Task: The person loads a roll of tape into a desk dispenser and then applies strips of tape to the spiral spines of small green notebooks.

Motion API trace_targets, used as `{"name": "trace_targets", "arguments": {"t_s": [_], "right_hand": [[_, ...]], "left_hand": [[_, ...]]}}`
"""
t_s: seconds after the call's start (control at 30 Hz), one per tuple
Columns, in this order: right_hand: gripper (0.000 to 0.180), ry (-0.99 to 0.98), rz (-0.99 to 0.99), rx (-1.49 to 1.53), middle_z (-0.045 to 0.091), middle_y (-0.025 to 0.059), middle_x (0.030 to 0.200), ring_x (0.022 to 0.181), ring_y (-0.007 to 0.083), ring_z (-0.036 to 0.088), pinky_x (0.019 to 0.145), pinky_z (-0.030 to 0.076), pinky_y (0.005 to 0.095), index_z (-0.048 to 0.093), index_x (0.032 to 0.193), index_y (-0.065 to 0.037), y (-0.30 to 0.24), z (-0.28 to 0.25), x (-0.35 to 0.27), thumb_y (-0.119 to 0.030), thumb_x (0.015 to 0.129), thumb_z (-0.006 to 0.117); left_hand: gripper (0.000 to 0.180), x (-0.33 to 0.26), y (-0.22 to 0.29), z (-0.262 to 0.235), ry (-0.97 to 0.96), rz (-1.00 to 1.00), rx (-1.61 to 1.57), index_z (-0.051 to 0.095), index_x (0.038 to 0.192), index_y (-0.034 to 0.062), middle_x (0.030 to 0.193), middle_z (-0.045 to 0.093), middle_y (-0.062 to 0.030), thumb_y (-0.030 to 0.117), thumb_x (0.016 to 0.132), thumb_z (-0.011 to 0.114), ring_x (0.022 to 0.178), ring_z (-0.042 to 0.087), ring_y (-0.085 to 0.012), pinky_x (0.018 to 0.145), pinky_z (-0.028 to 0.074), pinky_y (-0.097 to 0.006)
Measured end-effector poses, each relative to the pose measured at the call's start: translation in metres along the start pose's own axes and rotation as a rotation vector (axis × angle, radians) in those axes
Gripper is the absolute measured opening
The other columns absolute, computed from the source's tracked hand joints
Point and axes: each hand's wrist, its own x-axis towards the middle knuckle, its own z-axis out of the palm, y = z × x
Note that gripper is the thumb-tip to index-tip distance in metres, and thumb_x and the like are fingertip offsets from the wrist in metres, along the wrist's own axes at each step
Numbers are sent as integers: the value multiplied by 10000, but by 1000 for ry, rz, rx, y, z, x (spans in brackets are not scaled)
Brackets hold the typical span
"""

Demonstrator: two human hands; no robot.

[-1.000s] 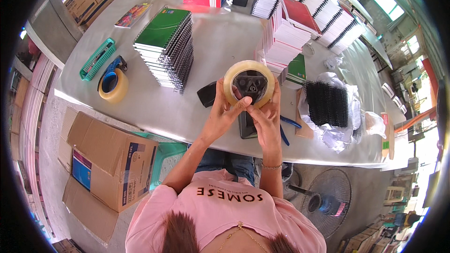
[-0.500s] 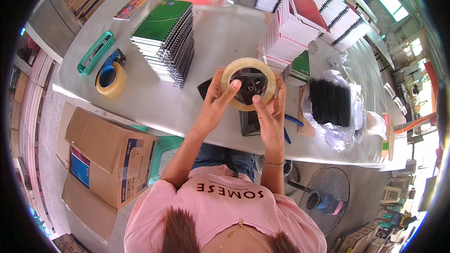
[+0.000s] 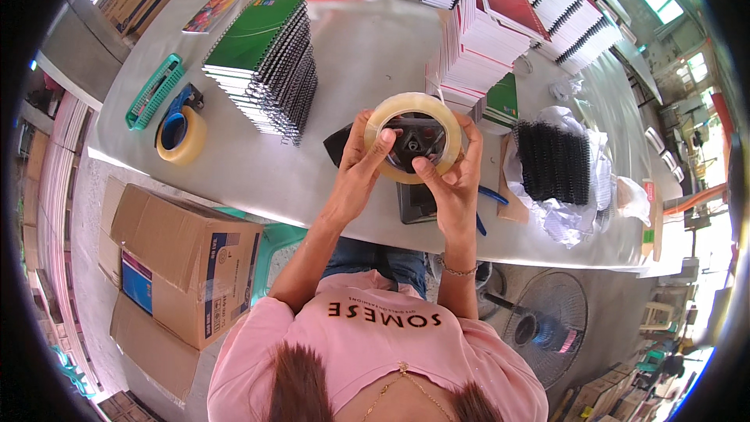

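Tape roll (image 3: 410, 103) above grey table (image 3: 351, 47): I hold the roll up over the side nearest me, with the broad top spreading out beyond.
Cardboard box (image 3: 187, 258): flaps apart, it sits past the table's edge on my left, close by a green stool (image 3: 275, 248) that it partly hides.
Red-topped pile (image 3: 486, 51): books stand stacked beyond the roll, to the right.
Green notebooks (image 3: 259, 62): a spiral-bound stack stands well to the left.
Black coils (image 3: 553, 162): bunched on crumpled white wrapping (image 3: 566, 223), right of the roll.
Left hand (image 3: 359, 168): curled round the roll's left side, thumb over the inner edge.
Right hand (image 3: 451, 187): curled round its right side, thumb at the lower inner edge.
Black part (image 3: 414, 145): shows through the middle; I cannot tell whether it sits inside the core or behind it.
Thumbs: I judge the step in hand to be steadying and working the roll; the next move seems to call for even pressure from both sides.
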Motion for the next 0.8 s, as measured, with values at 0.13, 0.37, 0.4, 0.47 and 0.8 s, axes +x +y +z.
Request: {"name": "trace_targets", "arguments": {"t_s": [0.13,0.37,0.4,0.47,0.8], "right_hand": [[735,4,37,7,549,130,1248,1148,184,575,939,510,306,303,1415,-77,0,-3,1,-62,837,756],[710,28,99,79,567,111,1232,1140,180,576,935,501,301,352,1401,-89,3,-9,2,-77,825,767],[713,25,96,73,567,107,1235,1140,184,576,941,498,307,354,1402,-90,4,-11,1,-79,823,769],[723,25,93,71,565,101,1242,1147,188,572,957,489,319,352,1405,-90,3,-12,1,-86,818,775],[709,-62,31,91,534,100,1316,1225,185,521,1017,438,329,391,1411,-32,-11,-32,-5,-21,808,764]], "left_hand": [[425,-2,-1,-3,-57,37,138,432,1308,94,1191,547,-10,292,980,614,1152,479,-86,999,373,-269],[462,-5,-3,3,-19,24,161,391,1331,70,1214,530,-38,258,976,621,1161,475,-102,1015,370,-274],[469,-5,-5,3,-25,25,164,386,1335,71,1216,530,-39,260,976,621,1162,475,-104,1016,370,-275],[472,-5,-7,3,-29,27,166,387,1336,68,1219,529,-40,262,976,622,1166,475,-106,1019,370,-279],[431,11,24,-14,-146,74,250,517,1262,24,1141,535,-39,352,988,574,1016,524,-114,923,408,-253]]}}
